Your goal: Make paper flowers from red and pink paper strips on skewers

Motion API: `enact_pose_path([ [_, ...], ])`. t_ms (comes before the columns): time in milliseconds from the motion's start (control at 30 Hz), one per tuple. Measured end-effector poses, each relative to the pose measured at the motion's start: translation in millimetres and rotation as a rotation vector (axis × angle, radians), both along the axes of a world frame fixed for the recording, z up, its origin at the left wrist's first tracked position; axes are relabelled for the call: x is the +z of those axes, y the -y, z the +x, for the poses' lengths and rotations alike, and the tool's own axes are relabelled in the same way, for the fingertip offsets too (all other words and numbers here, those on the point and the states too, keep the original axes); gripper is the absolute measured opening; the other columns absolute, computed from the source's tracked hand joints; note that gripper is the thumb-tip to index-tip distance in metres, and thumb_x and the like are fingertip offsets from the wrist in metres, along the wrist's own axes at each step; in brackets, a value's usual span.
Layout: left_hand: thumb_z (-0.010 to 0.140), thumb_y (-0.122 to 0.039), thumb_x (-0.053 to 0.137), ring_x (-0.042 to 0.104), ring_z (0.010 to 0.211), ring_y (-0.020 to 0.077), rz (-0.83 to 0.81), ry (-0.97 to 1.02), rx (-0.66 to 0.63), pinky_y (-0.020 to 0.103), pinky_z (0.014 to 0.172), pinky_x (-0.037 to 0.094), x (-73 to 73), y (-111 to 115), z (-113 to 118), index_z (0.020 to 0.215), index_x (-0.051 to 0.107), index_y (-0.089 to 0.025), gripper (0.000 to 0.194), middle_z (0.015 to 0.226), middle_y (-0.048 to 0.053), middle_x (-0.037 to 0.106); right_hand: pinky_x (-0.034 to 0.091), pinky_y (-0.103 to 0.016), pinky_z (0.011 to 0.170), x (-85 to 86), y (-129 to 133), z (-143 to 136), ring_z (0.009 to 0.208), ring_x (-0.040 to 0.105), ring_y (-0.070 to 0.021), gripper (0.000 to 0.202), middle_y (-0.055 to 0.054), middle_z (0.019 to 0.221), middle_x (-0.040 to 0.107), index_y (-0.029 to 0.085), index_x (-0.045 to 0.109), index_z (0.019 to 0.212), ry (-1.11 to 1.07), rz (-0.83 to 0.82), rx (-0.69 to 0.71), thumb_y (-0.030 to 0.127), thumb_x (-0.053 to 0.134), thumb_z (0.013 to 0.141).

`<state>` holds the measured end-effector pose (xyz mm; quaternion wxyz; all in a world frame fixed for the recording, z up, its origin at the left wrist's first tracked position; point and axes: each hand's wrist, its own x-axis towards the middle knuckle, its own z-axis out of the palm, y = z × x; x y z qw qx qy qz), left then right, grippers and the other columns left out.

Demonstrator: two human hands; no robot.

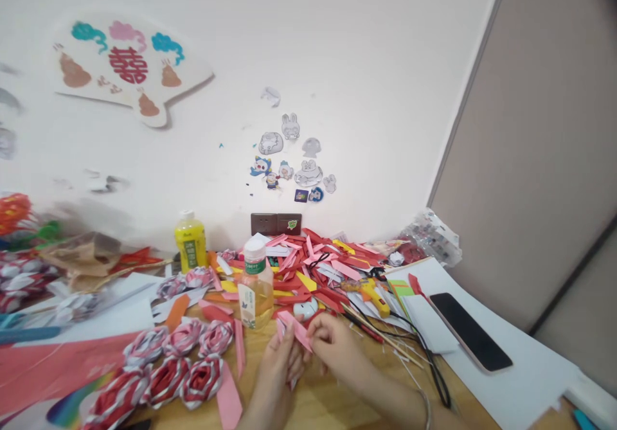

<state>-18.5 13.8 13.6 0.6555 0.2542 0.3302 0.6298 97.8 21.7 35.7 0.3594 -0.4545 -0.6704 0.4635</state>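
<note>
Both hands meet over the wooden table, low in the middle of the head view. A pink paper strip (295, 328) is pinched between them. My left hand (280, 358) has its fingers closed on the strip's left part, where a little white shows beside the pink. With thumb and forefinger, my right hand (332, 345) grips the strip's right end. Just behind my left hand stands a clear bottle (256, 292) with yellowish liquid. To the left lie several rolled paper roses, among them a red-and-white rose (201, 378) and a pink-and-white rose (216, 338).
A heap of folded paper strips (289, 263) spreads along the wall. Right of it are a yellow glue gun (375, 298) with a black cable (436, 369), thin sticks, and a phone (470, 330) on white board. A yellow drink bottle (191, 243) stands at the back left.
</note>
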Motion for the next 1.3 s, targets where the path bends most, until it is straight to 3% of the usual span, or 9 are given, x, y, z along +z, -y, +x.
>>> enact_pose_path([
  [100,0.049,-0.06,0.079,0.016,0.031,-0.0004,0.002,0.002,0.036,0.011,0.031,0.016,1.8,0.5,-2.1,0.057,0.036,-0.02,0.059,0.037,-0.015,0.026,0.048,-0.027,0.066,25.1,-14.9,4.2,0.075,0.062,-0.0164,0.01,-0.002,0.082,0.066,0.019,0.057,0.088,0.294,0.314,0.037,0.025,0.051,0.083],
  [200,0.051,-0.06,0.078,0.017,0.03,-0.0004,-0.005,0.004,0.06,0.011,0.03,0.016,-1.1,-1.7,-3.6,0.057,0.033,-0.021,0.059,0.037,-0.015,0.025,0.045,-0.031,0.083,62.3,-49.7,-2.0,0.097,0.058,-0.0188,0.023,-0.009,0.105,0.063,0.016,0.054,0.109,0.566,0.638,-0.115,0.021,0.045,0.089],
  [300,0.052,-0.06,0.077,0.017,0.027,-0.0003,-0.017,-0.008,0.053,0.012,0.029,0.015,-9.3,-6.7,-3.5,0.055,0.032,-0.021,0.06,0.035,-0.015,0.025,0.04,-0.03,0.093,86.7,-98.4,-26.7,0.11,0.051,-0.0179,0.024,-0.008,0.114,0.059,0.015,0.055,0.111,0.744,0.785,-0.067,0.019,0.049,0.088],
  [467,0.046,-0.065,0.076,0.018,0.024,-0.0006,-0.048,-0.04,0.019,0.012,0.027,0.014,-16.1,-10.0,-3.3,0.053,0.034,-0.02,0.062,0.032,-0.014,0.027,0.047,-0.036,0.085,78.2,-160.9,-77.9,0.102,0.056,-0.0217,0.02,-0.009,0.107,0.061,0.012,0.06,0.103,0.918,0.772,0.008,0.023,0.057,0.087],
  [667,0.05,-0.064,0.075,0.019,0.026,-0.0001,-0.066,-0.011,0.038,0.012,0.027,0.016,-12.9,-6.4,-3.0,0.059,0.039,-0.02,0.057,0.034,-0.015,0.027,0.051,-0.04,0.08,55.8,-176.7,-99.7,0.097,0.058,-0.0208,0.031,-0.009,0.116,0.055,0.015,0.053,0.117,1.006,0.77,-0.022,0.03,0.054,0.09],
  [833,0.054,-0.062,0.075,0.021,0.027,-0.0001,-0.06,-0.011,0.05,0.012,0.028,0.016,-9.1,-3.7,-1.6,0.059,0.039,-0.02,0.055,0.036,-0.014,0.028,0.048,-0.036,0.081,68.4,-169.3,-79.5,0.098,0.056,-0.0213,0.02,-0.01,0.104,0.06,0.011,0.058,0.104,0.987,0.853,-0.119,0.025,0.048,0.093],
  [967,0.059,-0.059,0.073,0.021,0.027,0.0,-0.02,-0.012,0.057,0.012,0.03,0.016,-3.9,-1.2,-1.7,0.058,0.037,-0.02,0.053,0.037,-0.014,0.029,0.044,-0.03,0.075,76.4,-134.1,-48.4,0.092,0.054,-0.0206,0.02,-0.01,0.093,0.063,0.013,0.059,0.099,0.953,0.936,-0.165,0.022,0.041,0.096],
  [1133,0.059,-0.061,0.072,0.02,0.028,0.0003,0.016,-0.035,0.058,0.013,0.03,0.015,-3.7,-2.7,-0.1,0.056,0.035,-0.02,0.055,0.037,-0.013,0.03,0.039,-0.027,0.061,52.6,-61.8,-11.7,0.076,0.053,-0.0189,0.013,-0.006,0.078,0.061,0.017,0.058,0.086,0.978,1.0,-0.109,0.016,0.047,0.092],
  [1300,0.06,-0.062,0.071,0.021,0.029,0.0016,0.038,-0.082,0.061,0.015,0.033,0.015,-4.3,-2.8,2.7,0.051,0.035,-0.02,0.056,0.032,-0.011,0.032,0.035,-0.028,0.053,22.8,-12.4,-4.0,0.073,0.05,-0.0203,0.007,-0.005,0.08,0.058,0.017,0.055,0.08,1.025,1.094,-0.026,0.015,0.06,0.084],
])
